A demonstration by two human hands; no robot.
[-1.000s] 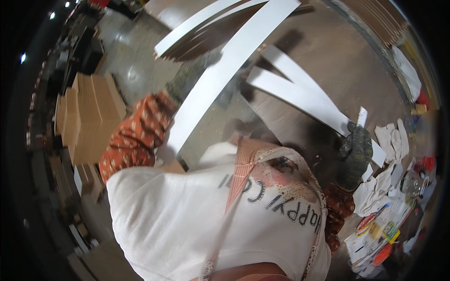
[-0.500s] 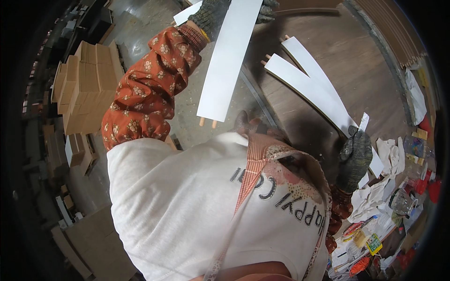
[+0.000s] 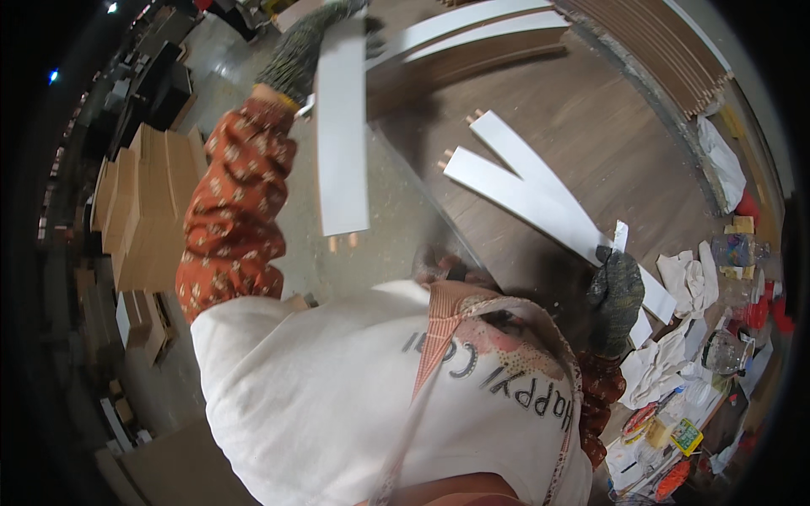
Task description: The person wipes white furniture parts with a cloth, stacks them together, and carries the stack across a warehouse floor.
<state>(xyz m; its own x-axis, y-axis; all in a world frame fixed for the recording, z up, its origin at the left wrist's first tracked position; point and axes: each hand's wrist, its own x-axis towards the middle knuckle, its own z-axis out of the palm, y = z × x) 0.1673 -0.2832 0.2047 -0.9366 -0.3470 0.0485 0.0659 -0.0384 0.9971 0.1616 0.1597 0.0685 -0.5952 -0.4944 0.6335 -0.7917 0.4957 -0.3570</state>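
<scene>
My left hand [image 3: 297,57], in a dark grey knitted glove, is closed around the upper part of a white board [image 3: 342,152]. The board hangs over the floor at upper left, two wooden dowels [image 3: 342,244] sticking out of its lower end. At right, my gloved right hand [image 3: 616,295] is closed on a small white strip [image 3: 621,235] that pokes up beside the thumb. That hand is over the near end of two more white dowelled boards, the front one [image 3: 523,201] and the one behind it [image 3: 536,164], which lie spread in a V on the brown tabletop [image 3: 641,160].
More white boards [image 3: 472,25] lie at the table's far side. Brown panels [image 3: 650,51] are stacked at far right. White cloths [image 3: 688,282], a clear jar [image 3: 726,350] and small clutter cover the right side. Cardboard boxes [image 3: 152,211] stand on the floor at left.
My left hand has swung the held board to the left and turned it nearly upright in the picture. My right hand stays beside the two boards, still with the strip. The view has shifted.
</scene>
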